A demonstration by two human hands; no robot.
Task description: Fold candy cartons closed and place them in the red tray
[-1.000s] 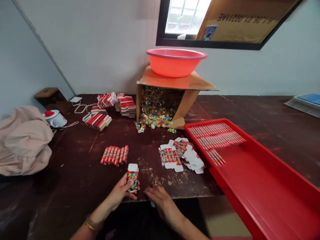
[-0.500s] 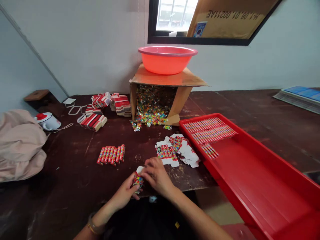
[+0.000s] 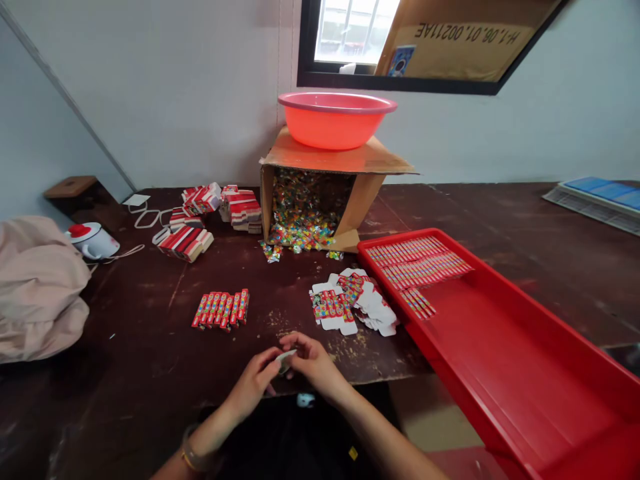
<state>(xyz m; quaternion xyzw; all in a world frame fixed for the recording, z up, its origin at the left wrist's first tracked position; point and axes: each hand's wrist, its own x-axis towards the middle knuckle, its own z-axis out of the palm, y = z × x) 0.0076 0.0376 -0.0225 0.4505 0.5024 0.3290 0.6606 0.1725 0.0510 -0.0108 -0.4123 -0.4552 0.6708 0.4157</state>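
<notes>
At the table's front edge, my left hand (image 3: 255,380) and my right hand (image 3: 313,363) are closed together on one small carton (image 3: 286,357). Only its whitish side shows; fingers cover the rest. Ahead and to the left lies a row of several filled-out red cartons (image 3: 221,310) with coloured dots. Flat, unfolded cartons (image 3: 333,305) with white flaps lie in a loose pile just beyond my right hand. Behind them, small wrapped candies (image 3: 303,230) spill from a cardboard box (image 3: 357,207) lying on its side.
A long red tray (image 3: 500,360) on the right holds rows of cartons (image 3: 420,260). An orange-pink basin (image 3: 335,123) sits on the box. Bundles of flat cartons (image 3: 185,241), a white enamel mug (image 3: 97,243) and beige cloth (image 3: 40,287) are on the left.
The carton has turned between my hands, so its printed red side no longer shows. My right hand has moved down and closer to my left.
</notes>
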